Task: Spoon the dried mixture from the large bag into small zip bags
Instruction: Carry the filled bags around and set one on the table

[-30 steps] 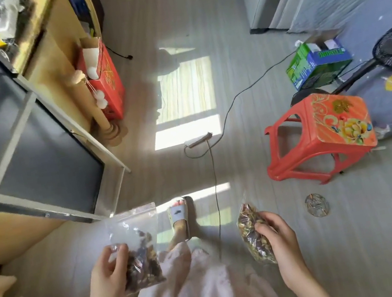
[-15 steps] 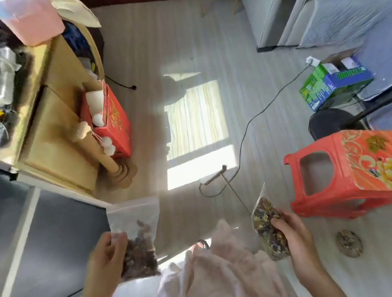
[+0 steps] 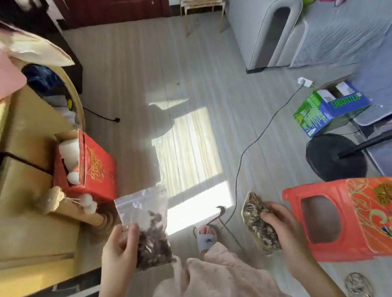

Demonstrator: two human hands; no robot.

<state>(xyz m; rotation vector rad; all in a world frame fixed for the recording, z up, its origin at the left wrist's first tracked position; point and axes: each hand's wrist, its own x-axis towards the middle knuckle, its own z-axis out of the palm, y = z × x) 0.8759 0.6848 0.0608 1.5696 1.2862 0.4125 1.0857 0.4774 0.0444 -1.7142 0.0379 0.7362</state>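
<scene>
Head view: left hand (image 3: 118, 251) holds a small zip bag (image 3: 147, 226) upright in front of the lap, fingers and thumb pinching its left edge over the dark dried mixture (image 3: 152, 247) that fills the lower half. Upper half is clear and slack; zip edge points up and away from the person, long axis near vertical. Whether the zip is sealed cannot be told.

Right hand (image 3: 280, 225) wraps a second filled bag (image 3: 258, 223), fingers curled round its right side. This bag looks packed nearly full; long axis runs up and slightly left, narrow top end away from the person. It hangs just left of the orange plastic stool (image 3: 359, 217), above the floor (image 3: 176, 73).

Handling, judged: both bags light, film thin, soft and somewhat slippery; contents loose and brittle, so a hard squeeze would crush pieces. Best hold is at the side seam or just under the zip, keeping the mouth upward. No spoon or large bag is visible.
</scene>
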